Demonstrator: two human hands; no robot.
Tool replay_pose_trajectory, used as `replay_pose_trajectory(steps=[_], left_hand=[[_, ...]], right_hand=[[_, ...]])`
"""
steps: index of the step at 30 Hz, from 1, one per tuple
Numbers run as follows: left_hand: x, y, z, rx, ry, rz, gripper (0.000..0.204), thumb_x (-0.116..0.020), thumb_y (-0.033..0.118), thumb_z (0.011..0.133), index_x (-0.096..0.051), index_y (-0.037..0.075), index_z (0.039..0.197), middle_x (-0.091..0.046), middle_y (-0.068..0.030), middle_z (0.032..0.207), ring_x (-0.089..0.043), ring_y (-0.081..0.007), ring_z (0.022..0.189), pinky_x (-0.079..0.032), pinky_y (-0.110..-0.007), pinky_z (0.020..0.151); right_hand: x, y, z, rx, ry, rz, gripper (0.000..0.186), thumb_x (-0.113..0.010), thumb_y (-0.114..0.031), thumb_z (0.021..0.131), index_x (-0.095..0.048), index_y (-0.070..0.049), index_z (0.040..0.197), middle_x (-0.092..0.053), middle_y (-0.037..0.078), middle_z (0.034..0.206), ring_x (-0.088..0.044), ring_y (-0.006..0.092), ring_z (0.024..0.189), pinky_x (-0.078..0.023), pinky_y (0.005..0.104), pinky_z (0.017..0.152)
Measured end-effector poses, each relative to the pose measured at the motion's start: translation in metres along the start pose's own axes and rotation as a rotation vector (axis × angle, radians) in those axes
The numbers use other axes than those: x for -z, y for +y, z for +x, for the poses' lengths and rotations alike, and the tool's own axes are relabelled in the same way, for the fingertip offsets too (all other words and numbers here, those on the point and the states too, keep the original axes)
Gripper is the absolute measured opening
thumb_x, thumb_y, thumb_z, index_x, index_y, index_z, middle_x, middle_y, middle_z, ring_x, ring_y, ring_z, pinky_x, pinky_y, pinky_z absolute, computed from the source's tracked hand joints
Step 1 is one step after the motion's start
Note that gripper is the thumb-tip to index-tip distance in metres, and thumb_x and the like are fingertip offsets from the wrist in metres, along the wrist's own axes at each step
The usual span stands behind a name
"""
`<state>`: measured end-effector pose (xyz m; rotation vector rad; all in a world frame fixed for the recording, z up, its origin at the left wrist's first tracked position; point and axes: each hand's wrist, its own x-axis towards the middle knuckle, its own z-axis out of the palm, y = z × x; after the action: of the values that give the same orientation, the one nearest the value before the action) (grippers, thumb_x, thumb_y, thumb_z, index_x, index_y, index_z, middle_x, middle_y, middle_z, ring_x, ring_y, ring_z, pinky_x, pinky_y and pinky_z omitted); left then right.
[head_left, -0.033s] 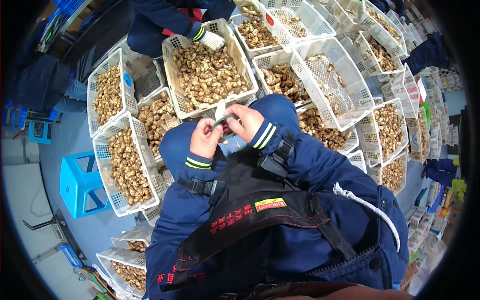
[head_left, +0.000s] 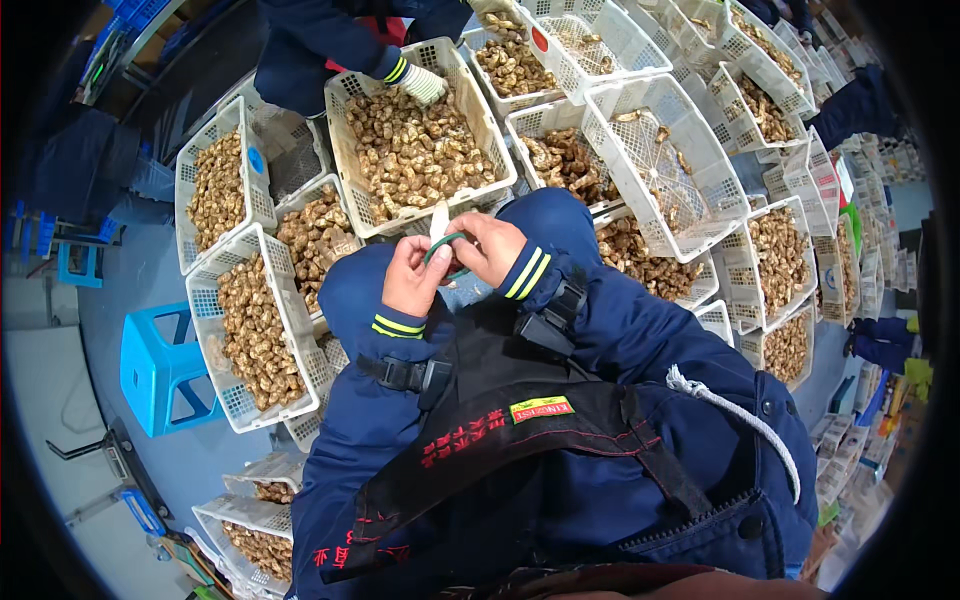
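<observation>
My left hand (head_left: pixel 411 277) and my right hand (head_left: pixel 487 246) are close together above my knees. Fingers of both are pinched on a dark green loop (head_left: pixel 437 249), which looks like the handle of a small tool. A white pointed piece (head_left: pixel 439 221) sticks up from between the hands; whether it joins the loop is hidden by my fingers. Just beyond my hands stands a white plastic crate (head_left: pixel 487 184) of brown, mottled mushrooms (head_left: pixel 420 150). At its far side, another person's gloved hand (head_left: pixel 424 86) touches the mushrooms.
More mushroom-filled crates stand on both sides, including a left crate (head_left: pixel 206 335) and a right crate (head_left: pixel 796 265). A mostly bare crate (head_left: pixel 650 150) rests over others at the right. A blue stool (head_left: pixel 150 365) stands on the floor at the left.
My hands have shifted slightly and the white piece sits a little lower. The other person's gloved hand has turned over, with its striped side showing.
</observation>
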<state>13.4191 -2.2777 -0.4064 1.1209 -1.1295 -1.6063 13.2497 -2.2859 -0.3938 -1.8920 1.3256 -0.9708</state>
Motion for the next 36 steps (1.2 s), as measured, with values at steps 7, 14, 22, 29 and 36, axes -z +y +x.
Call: replay_pose_trajectory(steps=[7,14,22,29,36], left_hand=[[0.011,-0.017,0.004,0.067,0.003,-0.001,0.013,-0.063,0.007,0.082,-0.051,0.005,0.086,-0.055,-0.0007,0.076,-0.053,-0.0068,0.066,-0.047,-0.021,0.056],[0.006,0.0,-0.001,-0.201,0.198,0.664,0.025,-0.062,-0.001,0.067,-0.045,0.007,0.084,-0.045,0.0017,0.068,-0.044,-0.0066,0.057,-0.037,-0.022,0.05],[-0.003,-0.001,-0.003,0.051,0.054,0.064,0.013,-0.061,0.004,0.086,-0.05,0.002,0.092,-0.06,-0.0031,0.08,-0.057,-0.007,0.068,-0.048,-0.02,0.058],[0.021,-0.028,0.002,-0.046,0.0,0.176,0.012,-0.054,-0.002,0.085,-0.05,0.001,0.096,-0.06,-0.0034,0.086,-0.057,-0.0079,0.074,-0.049,-0.022,0.066],[0.004,-0.01,-0.005,0.106,0.112,-0.023,0.009,-0.053,0.0,0.087,-0.05,-0.001,0.095,-0.06,-0.0057,0.084,-0.058,-0.0088,0.071,-0.049,-0.022,0.062]], right_hand=[[0.006,-0.007,-0.001,-0.016,-0.061,0.161,0.016,-0.05,-0.011,0.087,-0.056,0.0,0.097,-0.059,0.016,0.086,-0.061,0.0282,0.081,-0.048,0.0339,0.072],[0.01,-0.01,0.002,0.075,0.23,-0.218,0.017,-0.054,-0.009,0.083,-0.057,-0.007,0.099,-0.059,0.014,0.091,-0.06,0.0323,0.083,-0.049,0.0376,0.073],[0.012,-0.027,0.001,0.332,0.096,-0.084,0.029,-0.063,-0.01,0.078,-0.057,-0.006,0.106,-0.056,0.014,0.1,-0.058,0.0297,0.092,-0.049,0.0354,0.077],[-0.004,-0.041,-0.01,0.424,-0.061,-0.028,0.018,-0.063,-0.01,0.08,-0.057,-0.007,0.096,-0.059,0.009,0.092,-0.06,0.0279,0.086,-0.05,0.0334,0.073],[-0.006,-0.033,-0.015,0.234,-0.056,-0.353,0.015,-0.058,-0.01,0.078,-0.056,-0.003,0.091,-0.061,0.01,0.09,-0.063,0.0255,0.079,-0.051,0.0349,0.063]])
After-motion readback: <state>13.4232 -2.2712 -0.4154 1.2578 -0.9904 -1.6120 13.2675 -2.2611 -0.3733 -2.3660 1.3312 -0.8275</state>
